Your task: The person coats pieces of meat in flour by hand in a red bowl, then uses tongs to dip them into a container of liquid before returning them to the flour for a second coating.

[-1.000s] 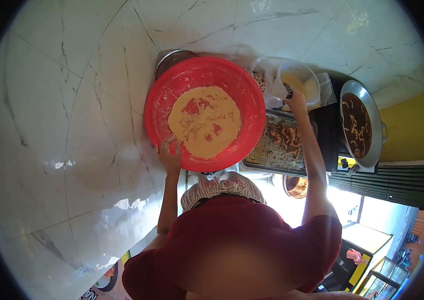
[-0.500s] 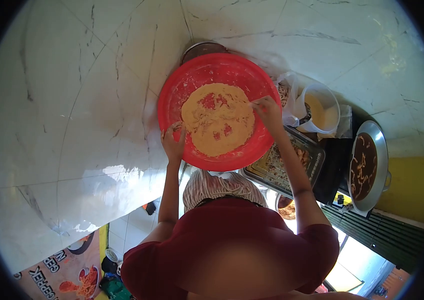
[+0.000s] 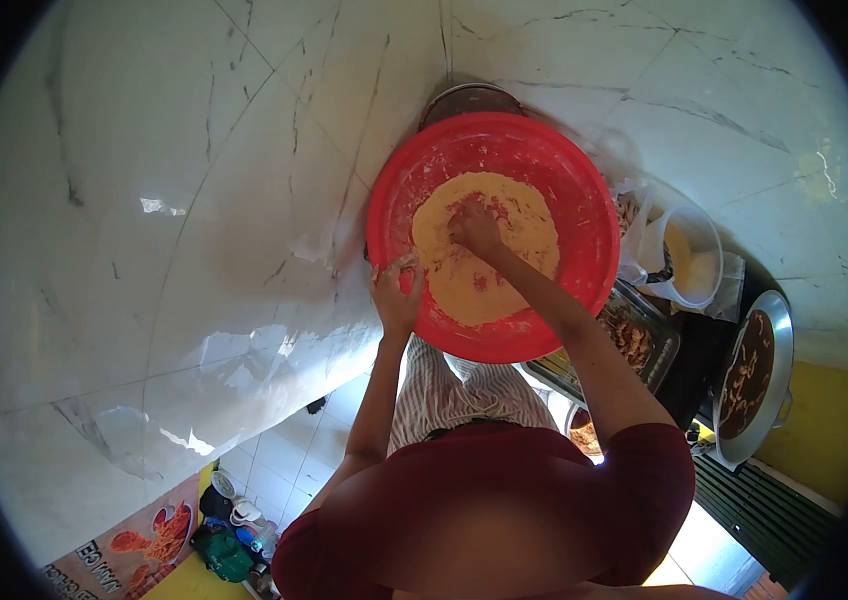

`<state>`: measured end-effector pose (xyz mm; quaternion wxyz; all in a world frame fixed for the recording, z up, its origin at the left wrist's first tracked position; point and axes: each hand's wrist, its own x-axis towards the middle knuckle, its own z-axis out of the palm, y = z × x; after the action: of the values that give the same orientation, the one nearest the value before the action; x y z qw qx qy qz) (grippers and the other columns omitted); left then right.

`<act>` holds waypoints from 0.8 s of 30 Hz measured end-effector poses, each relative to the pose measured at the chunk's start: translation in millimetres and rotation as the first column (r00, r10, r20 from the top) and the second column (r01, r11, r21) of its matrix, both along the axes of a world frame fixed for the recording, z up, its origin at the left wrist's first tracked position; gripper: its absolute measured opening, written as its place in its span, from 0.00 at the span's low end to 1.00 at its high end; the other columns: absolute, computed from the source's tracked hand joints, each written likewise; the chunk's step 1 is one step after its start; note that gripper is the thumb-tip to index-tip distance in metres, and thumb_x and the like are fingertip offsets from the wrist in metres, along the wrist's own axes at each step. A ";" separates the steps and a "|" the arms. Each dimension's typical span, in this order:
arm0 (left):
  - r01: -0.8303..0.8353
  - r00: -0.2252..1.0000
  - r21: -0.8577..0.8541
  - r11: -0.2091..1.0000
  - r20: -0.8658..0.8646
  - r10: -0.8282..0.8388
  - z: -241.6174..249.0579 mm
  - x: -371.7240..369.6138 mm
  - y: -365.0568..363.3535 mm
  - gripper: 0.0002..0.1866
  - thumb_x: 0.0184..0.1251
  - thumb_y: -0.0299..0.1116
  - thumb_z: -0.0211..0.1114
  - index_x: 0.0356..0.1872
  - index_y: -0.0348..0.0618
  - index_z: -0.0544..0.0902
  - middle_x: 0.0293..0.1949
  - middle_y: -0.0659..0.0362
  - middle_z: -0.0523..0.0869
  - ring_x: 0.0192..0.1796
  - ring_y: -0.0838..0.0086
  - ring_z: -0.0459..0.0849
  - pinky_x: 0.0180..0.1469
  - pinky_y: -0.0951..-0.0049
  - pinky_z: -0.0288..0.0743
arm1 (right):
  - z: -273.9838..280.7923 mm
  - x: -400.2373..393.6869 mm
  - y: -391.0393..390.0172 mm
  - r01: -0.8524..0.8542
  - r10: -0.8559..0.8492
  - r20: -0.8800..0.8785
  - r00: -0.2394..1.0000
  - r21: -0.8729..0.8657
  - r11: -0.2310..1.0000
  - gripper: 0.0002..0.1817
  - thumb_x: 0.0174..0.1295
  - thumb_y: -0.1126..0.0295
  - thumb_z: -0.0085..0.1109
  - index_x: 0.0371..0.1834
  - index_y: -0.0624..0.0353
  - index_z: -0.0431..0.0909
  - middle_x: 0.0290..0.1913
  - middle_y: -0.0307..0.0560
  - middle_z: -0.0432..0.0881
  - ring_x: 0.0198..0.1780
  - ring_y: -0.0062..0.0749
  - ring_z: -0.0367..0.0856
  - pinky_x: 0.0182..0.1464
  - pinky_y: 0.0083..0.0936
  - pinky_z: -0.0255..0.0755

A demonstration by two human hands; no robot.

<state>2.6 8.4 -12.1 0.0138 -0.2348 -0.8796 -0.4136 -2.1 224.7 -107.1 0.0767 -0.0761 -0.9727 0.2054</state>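
While dipping the right hand [image 3: 474,228] into the pale yellow powder [image 3: 464,290] inside the red basin [image 3: 589,220], curling the fingers narrowly and hiding the palm; cannot tell whether holding anything. Spreading the thumb and fingers of the left hand [image 3: 396,295] fairly wide at the basin's left rim, slightly toward the near side, and showing whitish powder on the fingertips; cannot tell how firmly gripping. Working over the basin in the middle of the scene, with the powder lying in a broad patch and red showing through. Facing, just right of the basin, a plastic bag [image 3: 634,250] and a clear tub [image 3: 712,240] holding yellowish liquid; nearer, a tray [image 3: 662,328] bearing brown pieces; farther right, a wok [image 3: 784,345] holding dark liquid and paler pieces.
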 end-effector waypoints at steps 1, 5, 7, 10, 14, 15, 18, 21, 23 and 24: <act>0.002 1.000 -0.004 1.000 -0.003 -0.002 0.9 -0.6 -1.4 0.12 0.59 0.36 0.61 0.42 0.46 0.79 0.37 0.61 0.84 0.44 0.72 0.81 0.65 0.59 0.52 | -5.3 -1.3 -1.5 0.016 -0.016 0.031 0.999 -0.002 1.000 0.12 0.44 0.63 0.67 0.31 0.54 0.81 0.43 0.45 0.72 0.51 0.38 0.70 0.53 0.39 0.64; 0.031 0.999 0.015 0.999 0.030 -0.031 4.1 -0.1 -3.8 0.12 0.58 0.35 0.61 0.41 0.44 0.79 0.39 0.59 0.84 0.45 0.69 0.80 0.63 0.58 0.55 | -4.1 -2.1 16.7 0.073 -0.089 -0.068 0.994 -0.209 0.975 0.09 0.49 0.65 0.63 0.31 0.58 0.81 0.37 0.48 0.73 0.44 0.41 0.73 0.48 0.36 0.67; 0.055 0.997 0.058 0.997 0.059 -0.058 7.6 -2.9 -7.5 0.11 0.58 0.34 0.61 0.41 0.44 0.79 0.38 0.59 0.84 0.44 0.68 0.80 0.62 0.59 0.56 | 13.0 2.2 27.5 0.219 -0.249 -0.029 0.968 -0.386 0.896 0.08 0.53 0.66 0.58 0.28 0.59 0.81 0.37 0.49 0.74 0.45 0.41 0.73 0.52 0.43 0.63; 0.097 0.992 0.142 0.985 0.068 -0.108 13.5 -9.9 -9.4 0.10 0.57 0.33 0.62 0.40 0.44 0.79 0.37 0.58 0.83 0.42 0.67 0.80 0.58 0.61 0.59 | 5.4 10.5 48.0 0.263 -0.322 -0.024 0.947 -0.521 0.812 0.10 0.57 0.67 0.54 0.35 0.60 0.81 0.44 0.52 0.76 0.50 0.47 0.74 0.57 0.44 0.60; 0.168 0.985 0.169 0.971 0.011 -0.172 4.1 -23.4 -11.3 0.10 0.55 0.31 0.63 0.39 0.44 0.80 0.36 0.59 0.83 0.41 0.68 0.80 0.53 0.65 0.63 | -29.1 10.3 38.9 0.229 -0.258 -0.120 0.959 -0.213 0.950 0.20 0.60 0.65 0.53 0.55 0.58 0.71 0.60 0.58 0.67 0.64 0.48 0.63 0.64 0.42 0.55; 0.189 0.982 0.163 0.968 -0.001 -0.191 1.6 -26.0 -11.4 0.10 0.55 0.30 0.63 0.39 0.44 0.80 0.36 0.59 0.84 0.40 0.68 0.80 0.51 0.66 0.63 | -36.3 9.3 25.1 0.226 -0.246 -0.124 0.961 -0.158 0.961 0.23 0.61 0.64 0.52 0.59 0.57 0.68 0.63 0.59 0.64 0.66 0.48 0.60 0.65 0.41 0.54; 0.235 0.972 0.125 0.964 -0.039 -0.232 9.2 -28.0 -9.4 0.10 0.54 0.29 0.63 0.39 0.44 0.80 0.36 0.60 0.84 0.40 0.70 0.80 0.50 0.67 0.63 | -37.6 12.1 -20.2 0.083 -0.094 -0.049 0.994 -0.195 0.977 0.27 0.63 0.63 0.50 0.65 0.59 0.61 0.67 0.59 0.58 0.69 0.47 0.55 0.68 0.41 0.50; 0.234 0.972 0.159 0.959 -0.005 -0.236 8.3 -28.4 -8.2 0.10 0.54 0.30 0.63 0.38 0.45 0.81 0.35 0.61 0.84 0.39 0.71 0.81 0.50 0.68 0.63 | -25.4 29.4 -50.4 -0.145 0.178 0.054 0.983 -0.381 0.913 0.29 0.64 0.61 0.48 0.66 0.60 0.58 0.68 0.57 0.56 0.70 0.45 0.54 0.69 0.42 0.48; 0.244 0.970 0.136 0.960 -0.030 -0.242 12.7 -28.9 -7.3 0.10 0.53 0.29 0.64 0.38 0.44 0.80 0.33 0.61 0.84 0.38 0.71 0.81 0.49 0.67 0.65 | -14.1 37.4 -50.4 -0.309 0.366 0.087 0.927 -0.379 0.872 0.29 0.64 0.61 0.47 0.67 0.59 0.56 0.69 0.56 0.55 0.70 0.44 0.54 0.69 0.43 0.47; 0.244 0.970 0.124 0.962 -0.041 -0.240 15.3 -28.4 -6.7 0.10 0.53 0.29 0.65 0.38 0.43 0.80 0.33 0.60 0.84 0.37 0.71 0.81 0.48 0.67 0.66 | -2.9 43.5 -42.2 -0.400 0.449 0.105 0.887 -0.306 0.864 0.29 0.64 0.61 0.47 0.67 0.59 0.56 0.69 0.55 0.55 0.70 0.43 0.54 0.69 0.43 0.47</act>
<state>-25.8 1.7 3.2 -0.0103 -0.3444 -0.8156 -0.4648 41.4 182.5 -110.0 -0.0665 0.1131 -0.9300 0.3433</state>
